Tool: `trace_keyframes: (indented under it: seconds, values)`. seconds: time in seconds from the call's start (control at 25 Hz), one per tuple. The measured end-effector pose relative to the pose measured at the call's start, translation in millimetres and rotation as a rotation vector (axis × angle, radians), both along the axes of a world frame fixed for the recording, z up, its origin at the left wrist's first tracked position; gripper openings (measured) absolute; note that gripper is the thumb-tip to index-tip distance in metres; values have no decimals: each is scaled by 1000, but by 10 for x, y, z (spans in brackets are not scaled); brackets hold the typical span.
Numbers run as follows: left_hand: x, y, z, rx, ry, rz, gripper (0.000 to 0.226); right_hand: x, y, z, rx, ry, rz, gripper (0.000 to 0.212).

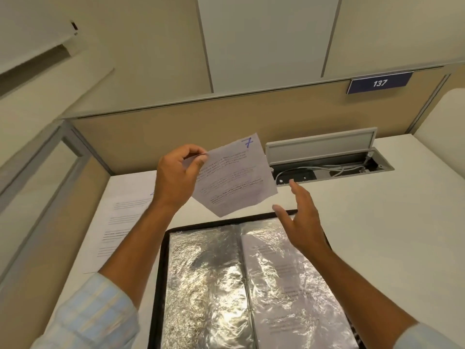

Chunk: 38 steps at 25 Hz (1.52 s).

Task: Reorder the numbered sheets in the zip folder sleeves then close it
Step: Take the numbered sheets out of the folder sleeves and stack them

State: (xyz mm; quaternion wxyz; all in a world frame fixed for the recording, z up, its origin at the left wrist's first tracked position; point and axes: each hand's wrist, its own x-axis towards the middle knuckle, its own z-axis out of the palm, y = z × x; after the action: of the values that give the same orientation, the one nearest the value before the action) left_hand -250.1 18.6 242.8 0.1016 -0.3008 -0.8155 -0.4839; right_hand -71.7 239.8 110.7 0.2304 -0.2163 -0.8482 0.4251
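A blue handwritten "7" sits in the top corner of the sheet [234,177], above blocks of printed text too blurred to read; a dark blue sign [380,83] on the partition reads "137" in white. The sheet is white, slightly curled and tilted, held in the air over the far edge of the zip folder [161,260]. The folder lies open flat on the white desk [390,222], black-edged, its two crinkled clear plastic sleeves glaring under the light; the left plastic sleeve [206,285] shows only reflections, and the right plastic sleeve [289,285] holds a page of faint print. The left hand [176,175] pinches the sheet's left edge between thumb and curled fingers [191,149]. The right hand [302,222] hovers above the folder, just right of the sheet, palm turned inward, fingers [297,190] spread and loosely straight, holding nothing. More printed sheets [123,222] lie on the desk to the left; an open cable hatch [322,147] with grey cables [327,170] sits behind.
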Motion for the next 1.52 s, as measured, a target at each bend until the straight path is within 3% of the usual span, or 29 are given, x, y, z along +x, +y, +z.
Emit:
trace_keyframes:
  seconds: [0.2,0.32,0.44,0.48,0.56,0.68,0.76,0.84,0.92,1.08,1.2,1.52]
  values:
    - [-16,-464,270,-72,-90,-124,7,-391,-379,532,-182,78,144,71]
    - [-74,-743,310,-72,-152,-159,12,-436,-655,574,-287,131,250,41]
    - [-125,-1044,224,-30,-217,-135,11,-416,-981,544,-302,128,215,15]
    - [-137,-1160,154,-33,-190,-88,16,-406,-1093,539,-327,124,202,13]
    - [-140,-1400,-49,-60,-119,61,47,-401,-1309,535,-406,118,183,13]
    - [-39,-1691,-426,96,-373,225,68,-455,-1577,468,-535,100,152,15]
    - [68,-1850,-726,178,-632,226,59,-520,-1747,378,-620,75,135,17]
    - [164,-2028,-1007,219,-763,218,36,-607,-1935,244,-686,21,126,17]
    - [207,-2228,-1235,260,-782,299,17,-698,-2158,76,-746,-47,130,15]
    - [55,-2652,-1599,204,-806,481,22,-877,-2592,-325,-752,-240,107,16]
    - [-170,-2952,-1777,164,-781,597,6,-1048,-2884,-642,-717,-360,60,11]
    - [-1106,-3267,-2106,48,-718,707,8,-1949,-3295,-894,-510,-466,57,5]
